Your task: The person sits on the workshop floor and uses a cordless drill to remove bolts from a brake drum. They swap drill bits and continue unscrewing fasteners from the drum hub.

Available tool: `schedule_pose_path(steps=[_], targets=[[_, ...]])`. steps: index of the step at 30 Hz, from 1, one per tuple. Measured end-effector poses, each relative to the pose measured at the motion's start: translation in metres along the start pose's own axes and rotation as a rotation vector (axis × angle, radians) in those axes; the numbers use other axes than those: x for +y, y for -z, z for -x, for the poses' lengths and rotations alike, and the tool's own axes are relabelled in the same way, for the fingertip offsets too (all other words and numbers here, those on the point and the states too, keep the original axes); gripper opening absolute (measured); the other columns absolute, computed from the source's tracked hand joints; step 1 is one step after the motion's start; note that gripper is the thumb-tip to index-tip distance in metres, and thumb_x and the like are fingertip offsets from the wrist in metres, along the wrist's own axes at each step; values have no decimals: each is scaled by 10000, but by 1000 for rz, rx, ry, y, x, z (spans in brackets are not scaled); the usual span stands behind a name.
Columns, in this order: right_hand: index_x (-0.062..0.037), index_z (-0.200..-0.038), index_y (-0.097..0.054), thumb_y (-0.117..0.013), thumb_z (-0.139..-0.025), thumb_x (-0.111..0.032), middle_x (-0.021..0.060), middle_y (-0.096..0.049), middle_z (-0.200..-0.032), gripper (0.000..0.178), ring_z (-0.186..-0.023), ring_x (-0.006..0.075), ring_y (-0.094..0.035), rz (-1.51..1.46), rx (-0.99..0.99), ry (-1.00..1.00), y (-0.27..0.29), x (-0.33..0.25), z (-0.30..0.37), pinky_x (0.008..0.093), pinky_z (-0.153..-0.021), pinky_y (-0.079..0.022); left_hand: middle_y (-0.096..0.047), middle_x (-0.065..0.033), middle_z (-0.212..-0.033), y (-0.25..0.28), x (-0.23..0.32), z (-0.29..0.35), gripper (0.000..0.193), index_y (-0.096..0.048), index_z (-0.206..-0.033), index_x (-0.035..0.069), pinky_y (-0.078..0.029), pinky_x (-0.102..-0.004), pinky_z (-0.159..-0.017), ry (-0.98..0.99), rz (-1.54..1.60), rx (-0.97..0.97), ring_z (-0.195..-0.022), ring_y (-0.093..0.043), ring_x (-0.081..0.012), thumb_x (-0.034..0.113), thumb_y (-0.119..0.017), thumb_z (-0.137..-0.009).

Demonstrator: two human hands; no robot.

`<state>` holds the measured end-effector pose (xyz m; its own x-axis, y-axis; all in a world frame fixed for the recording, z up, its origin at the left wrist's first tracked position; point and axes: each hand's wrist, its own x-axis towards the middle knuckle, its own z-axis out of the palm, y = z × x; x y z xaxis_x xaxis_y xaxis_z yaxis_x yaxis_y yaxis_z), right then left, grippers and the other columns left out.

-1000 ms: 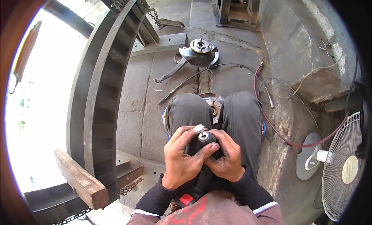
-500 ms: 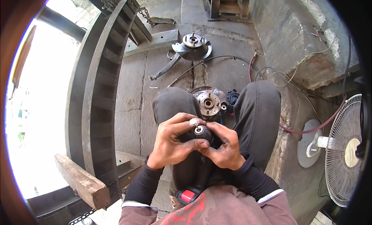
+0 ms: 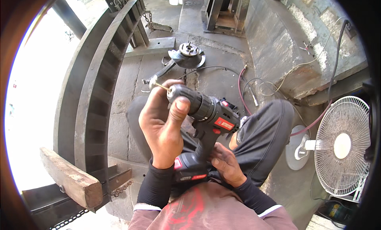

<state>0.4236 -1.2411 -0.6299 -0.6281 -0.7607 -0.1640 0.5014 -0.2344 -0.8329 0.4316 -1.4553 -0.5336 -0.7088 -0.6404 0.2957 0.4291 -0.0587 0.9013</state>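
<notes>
While left hand [image 3: 163, 129] clasps black drill chuck [image 3: 191, 96], right hand [image 3: 228, 165] curls beside handle [image 3: 206, 144], grip unclear.

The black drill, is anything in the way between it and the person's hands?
Nothing visible is in the way. The left hand holds the black drill around its chuck at the front. The right hand is right beside the handle; whether it touches is hard to tell.

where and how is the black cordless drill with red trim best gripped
By the slim black handle of the drill, probably from the right: it narrows between the bulky body and wide battery pack, and the left hand wraps the front end, where a thin brass-coloured shaft juts.
</notes>
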Motion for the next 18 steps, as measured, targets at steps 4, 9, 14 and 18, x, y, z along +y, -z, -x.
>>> schedule_pose_path(steps=[4,9,14,18], targets=[[11,-1511,-494,-810,-924,-405,177,-693,-1311,786,-1196,302,-688,-17,-139,92,1,-45,-49,437,-1069,-525,-714,-65,-1088,-31,-10,-21,405,-672,-1259,-78,-538,-282,-893,41,241,102,-965,-668,-126,262,-732,-1048],[-1,-1412,-600,-841,-899,-129,114,-725,-1181,580,-1093,238,-699,163,-13,-116,28,-115,-96,385,-981,-569,-710,8,-983,-47,-62,-51,465,-728,-1155,4,-545,-295,-763,437,302,31,-811,-643,-95,449,-598,-1116],[12,-1283,-676,-797,-841,-70,101,-742,-1124,466,-1017,151,-667,994,-47,-143,100,-132,-161,349,-898,-557,-758,-197,-1014,-16,-88,-50,451,-718,-1199,-71,-556,-419,-903,439,-697,-523,-964,-736,-320,347,-704,-1032],[25,-1098,-700,-777,-776,-144,199,-758,-968,371,-882,285,-727,1265,-238,-224,165,-91,-203,434,-797,-568,-734,-256,-1170,-56,-138,-57,399,-717,-1248,-22,-539,-471,-983,-150,-623,-239,-1113,-697,-400,247,-770,-958]])
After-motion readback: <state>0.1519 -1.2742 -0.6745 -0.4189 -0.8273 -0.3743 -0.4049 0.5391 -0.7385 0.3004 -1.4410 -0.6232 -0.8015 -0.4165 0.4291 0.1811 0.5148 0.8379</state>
